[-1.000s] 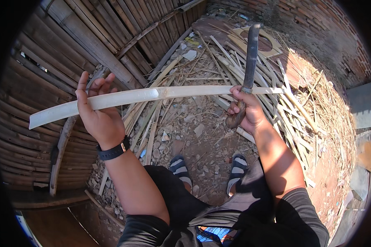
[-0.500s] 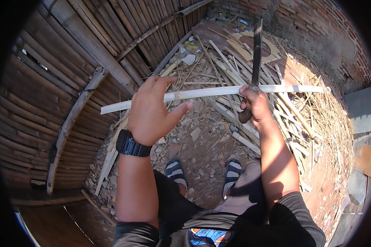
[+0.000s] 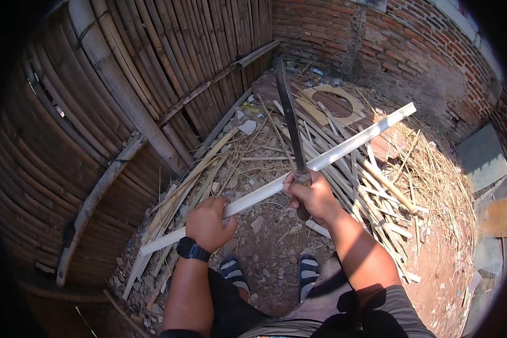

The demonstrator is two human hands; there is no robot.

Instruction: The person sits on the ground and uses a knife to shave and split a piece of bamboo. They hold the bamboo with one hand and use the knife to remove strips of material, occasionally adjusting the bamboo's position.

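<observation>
A long pale bamboo strip point(image 3: 355, 142) slants across in front of me, its far right end raised. My left hand point(image 3: 208, 222), with a black watch at the wrist, is closed around the strip near its lower left end. Further along, my right hand point(image 3: 312, 194) grips the brown handle of a machete point(image 3: 288, 107). The dark blade stands up and away from me, leaning a little left. The strip passes at the right hand's fingers, behind the handle; whether those fingers also pinch it is hard to see.
Several loose bamboo strips point(image 3: 377, 197) lie heaped at the right, others along the slatted bamboo wall point(image 3: 135, 73) at the left. A board with a round hole point(image 3: 349, 107) lies near the brick wall point(image 3: 321, 31). Grey sheets point(image 3: 481, 158) stand at the right. Rubble covers the ground by my sandalled feet.
My left hand has gone from open beside the strip to closed around it, and moved nearer. The strip has swung to a steeper slant, right end up. The machete blade now leans left.
</observation>
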